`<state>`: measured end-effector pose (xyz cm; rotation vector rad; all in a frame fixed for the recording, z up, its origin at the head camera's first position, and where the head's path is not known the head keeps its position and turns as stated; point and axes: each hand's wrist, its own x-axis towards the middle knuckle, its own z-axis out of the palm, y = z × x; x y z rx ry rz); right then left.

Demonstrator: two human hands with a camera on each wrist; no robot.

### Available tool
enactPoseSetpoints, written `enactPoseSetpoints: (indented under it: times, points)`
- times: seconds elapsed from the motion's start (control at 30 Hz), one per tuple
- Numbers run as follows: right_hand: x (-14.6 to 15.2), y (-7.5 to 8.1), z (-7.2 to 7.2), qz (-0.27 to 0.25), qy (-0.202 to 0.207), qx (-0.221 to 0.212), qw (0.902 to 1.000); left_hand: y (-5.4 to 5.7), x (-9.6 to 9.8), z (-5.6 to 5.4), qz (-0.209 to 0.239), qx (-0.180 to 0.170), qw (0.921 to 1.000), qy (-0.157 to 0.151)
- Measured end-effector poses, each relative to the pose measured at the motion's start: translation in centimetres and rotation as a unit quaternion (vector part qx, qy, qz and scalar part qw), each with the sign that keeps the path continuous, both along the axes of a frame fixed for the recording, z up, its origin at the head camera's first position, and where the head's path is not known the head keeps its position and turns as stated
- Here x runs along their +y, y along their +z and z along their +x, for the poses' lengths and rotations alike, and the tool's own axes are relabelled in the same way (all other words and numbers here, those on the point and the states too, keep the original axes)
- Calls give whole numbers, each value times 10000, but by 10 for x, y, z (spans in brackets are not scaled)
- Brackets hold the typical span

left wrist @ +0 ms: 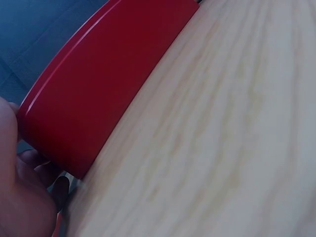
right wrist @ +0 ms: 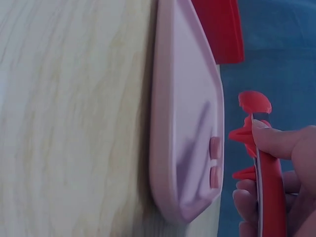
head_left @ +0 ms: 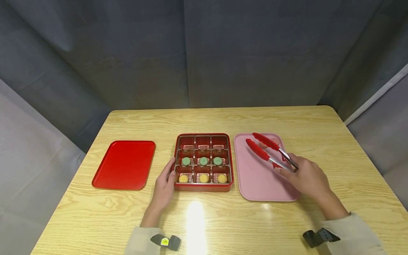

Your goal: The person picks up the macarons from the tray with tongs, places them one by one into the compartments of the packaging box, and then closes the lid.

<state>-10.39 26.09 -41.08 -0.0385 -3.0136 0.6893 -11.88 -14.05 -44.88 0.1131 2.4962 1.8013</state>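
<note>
My right hand (head_left: 309, 177) grips a pair of kitchen tongs (head_left: 288, 161) with steel arms and red tips. The tongs are spread apart, with nothing between their tips, above the far part of a pink tray (head_left: 258, 184). Small pink pieces (right wrist: 215, 148) lie on that tray, partly hidden by the tongs in the head view. At the middle, a red box (head_left: 204, 188) has a divided plastic insert; round green pieces (head_left: 203, 161) fill its middle row, round yellow pieces (head_left: 204, 178) its near row. My left hand (head_left: 164, 187) holds the box's near left side, fingers against the wall.
A red tray (head_left: 125, 164) lies on the left of the wooden table (head_left: 223, 219). Dark grey curtains (head_left: 188, 53) hang behind the table and along its sides. The box stands close to the pink tray's left edge.
</note>
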Motion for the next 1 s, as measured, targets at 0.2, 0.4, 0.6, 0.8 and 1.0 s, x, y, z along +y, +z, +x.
enactPoseSetpoints:
  times: [0.2,0.4,0.6,0.8,1.0]
  points:
    - [8,-6,0,124,-35,-19,9999,0,0,0,-12,-26,10000,20]
    - [13,-9,-1,164,-190,-208,9995,0,0,-1,-56,-26,10000,34]
    - [16,-12,-3,193,-319,-335,9987,0,0,-1,-50,-4,10000,27]
    - [18,-14,-4,224,-407,-398,9981,0,0,-1,-20,-33,10000,19]
    - [20,-16,-4,239,-405,-361,9982,0,1,-1,-3,-55,10000,18]
